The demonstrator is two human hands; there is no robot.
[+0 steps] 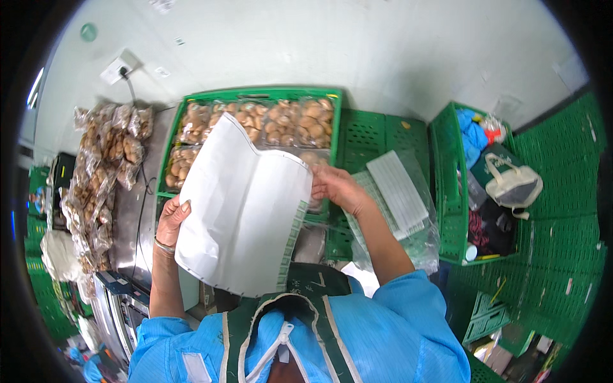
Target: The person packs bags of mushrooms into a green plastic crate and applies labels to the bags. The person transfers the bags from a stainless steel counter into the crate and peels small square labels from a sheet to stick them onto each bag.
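Note:
A large white sheet of paper, bent along a crease and with a green printed strip down one edge, is held up in front of me. My left hand pinches its left edge, thumb on top. At its upper right edge, the fingers of my right hand close on the paper. Behind the sheet stands a green crate with clear bags of mushrooms, partly covered by the paper. Right of my right hand, a stack of white label sheets rests on a clear plastic bag.
On a metal table at left lie many bagged mushrooms, beside a black cable running from a wall socket. A green crate at right holds a cream bag and blue cloth. Stacked green crates line the far right.

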